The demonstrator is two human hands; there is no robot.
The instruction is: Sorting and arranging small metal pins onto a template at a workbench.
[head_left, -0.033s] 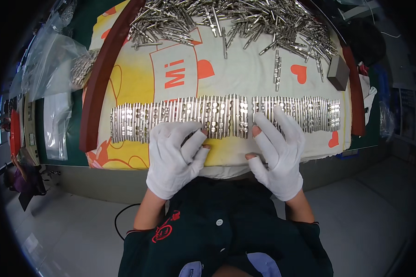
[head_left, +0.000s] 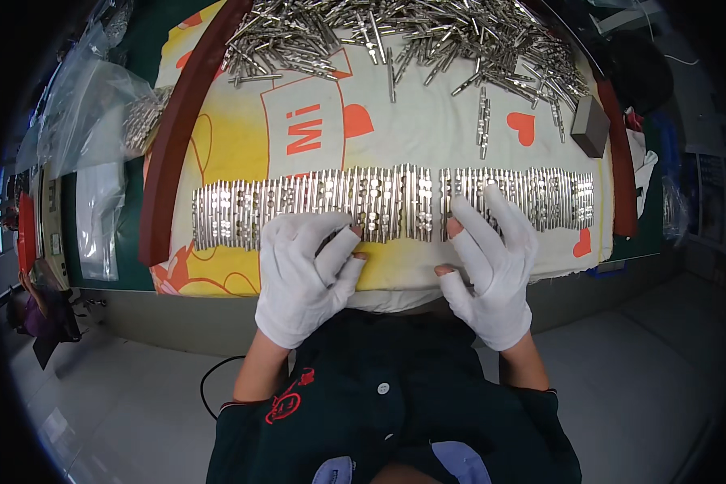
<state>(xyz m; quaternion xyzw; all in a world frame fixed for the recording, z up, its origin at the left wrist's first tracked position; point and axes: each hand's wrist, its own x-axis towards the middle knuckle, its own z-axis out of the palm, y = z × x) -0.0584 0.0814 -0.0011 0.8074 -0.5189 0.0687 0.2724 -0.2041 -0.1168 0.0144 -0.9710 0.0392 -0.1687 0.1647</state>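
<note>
both gloved hands flat and loose on the long row of shiny metal pieces (head_left: 379,206), gripping nothing. left hand (head_left: 306,274) over the row's middle, right hand (head_left: 492,262) just past a small gap in it. row laid sideways along the near edge of the bench cloth (head_left: 427,121), just ahead of the fingers. loose pile of metal pieces (head_left: 411,36) at the far edge, grey block (head_left: 590,125) by the right edge.

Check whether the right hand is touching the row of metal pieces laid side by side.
Touching. In the head view, the right hand's fingertips lie on the row of metal pieces.
</note>
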